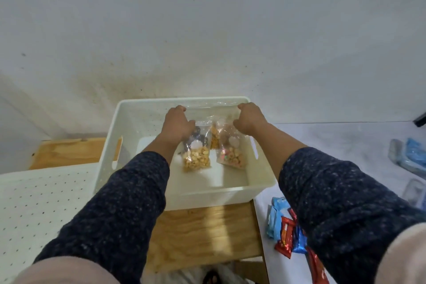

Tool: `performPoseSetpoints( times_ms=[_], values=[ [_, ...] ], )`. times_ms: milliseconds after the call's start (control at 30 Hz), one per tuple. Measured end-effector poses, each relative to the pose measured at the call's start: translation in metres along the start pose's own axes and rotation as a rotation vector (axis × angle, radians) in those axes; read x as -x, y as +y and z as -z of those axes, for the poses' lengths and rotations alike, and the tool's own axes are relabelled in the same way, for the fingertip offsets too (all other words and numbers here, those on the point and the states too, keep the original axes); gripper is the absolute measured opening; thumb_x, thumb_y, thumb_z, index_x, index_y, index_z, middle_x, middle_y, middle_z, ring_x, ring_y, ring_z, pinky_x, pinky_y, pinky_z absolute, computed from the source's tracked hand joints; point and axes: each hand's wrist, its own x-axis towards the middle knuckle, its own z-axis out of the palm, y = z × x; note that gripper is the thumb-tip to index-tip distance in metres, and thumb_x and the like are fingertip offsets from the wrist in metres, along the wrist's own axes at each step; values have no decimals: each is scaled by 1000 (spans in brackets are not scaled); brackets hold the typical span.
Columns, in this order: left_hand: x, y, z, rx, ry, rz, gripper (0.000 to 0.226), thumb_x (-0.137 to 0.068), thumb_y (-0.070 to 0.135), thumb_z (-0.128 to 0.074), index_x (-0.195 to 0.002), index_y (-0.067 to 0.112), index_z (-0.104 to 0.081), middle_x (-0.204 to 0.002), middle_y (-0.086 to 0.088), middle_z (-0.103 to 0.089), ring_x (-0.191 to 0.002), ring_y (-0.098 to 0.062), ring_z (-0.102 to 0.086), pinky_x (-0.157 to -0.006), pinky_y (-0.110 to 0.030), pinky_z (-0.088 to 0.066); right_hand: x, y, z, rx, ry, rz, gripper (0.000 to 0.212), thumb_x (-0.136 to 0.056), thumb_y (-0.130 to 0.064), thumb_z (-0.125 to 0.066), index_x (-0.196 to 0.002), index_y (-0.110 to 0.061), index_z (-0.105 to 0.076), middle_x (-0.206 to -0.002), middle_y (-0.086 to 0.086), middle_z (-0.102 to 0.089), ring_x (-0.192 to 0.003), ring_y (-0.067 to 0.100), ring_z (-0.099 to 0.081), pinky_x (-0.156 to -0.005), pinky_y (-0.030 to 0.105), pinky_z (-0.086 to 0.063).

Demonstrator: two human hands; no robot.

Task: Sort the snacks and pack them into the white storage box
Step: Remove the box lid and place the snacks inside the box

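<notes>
Snack bags sit inside the white storage box [147,110], which rests on a wooden surface [202,233] against the far wall. Both hands reach into the box: the left hand [176,125] and the right hand [250,120] each pinch a top corner of a large clear plastic bag [212,108], stretched between them near the far wall of the box. Below it lie a clear bag of tan puffs [197,161] on the left and a clear bag of colourful cereal [232,157] just beside it on the right. Both arms wear dark speckled sleeves [334,191]. On the white table [345,136] to the right, near the right sleeve, lie red and blue wrapped snacks [287,235].
</notes>
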Motion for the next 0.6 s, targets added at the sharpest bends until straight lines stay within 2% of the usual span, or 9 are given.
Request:
performPoseSetpoints(
  times_ms=[67,267,400,600],
  values=[
    [-1,15,12,-105,11,-43,55,-93,27,-54,-140,3,-37,-143,-15,-40,-132,-29,-39,-106,-34,-34,5,-2,19,72,44,21,50,-92,-16,-50,-138,-3,-36,-143,13,-35,-128,30,-43,-99,33,-40],
    [6,69,27,-418,129,-268,60,-96,50,-37,-130,1,-47,-128,-16,-50,-119,-30,-49,-97,-38,-42,32,10,71,185,192,69,53,-90,-32,-51,-134,-2,-42,-136,12,-41,-124,29,-45,-97,37,-41],
    [17,112,21,-424,180,-370,60,-96,51,-35,-128,1,-49,-125,-15,-52,-117,-29,-49,-96,-38,-42,55,41,96,177,322,33,48,-90,-33,-50,-127,-3,-48,-129,10,-47,-118,28,-48,-91,38,-43],
    [44,174,-12,-422,155,-491,58,-96,49,-37,-127,0,-49,-125,-16,-51,-118,-30,-47,-96,-38,-41,97,117,123,163,365,-82,51,-91,-35,-49,-131,-2,-46,-134,10,-43,-121,28,-46,-95,39,-43]
  ],
)
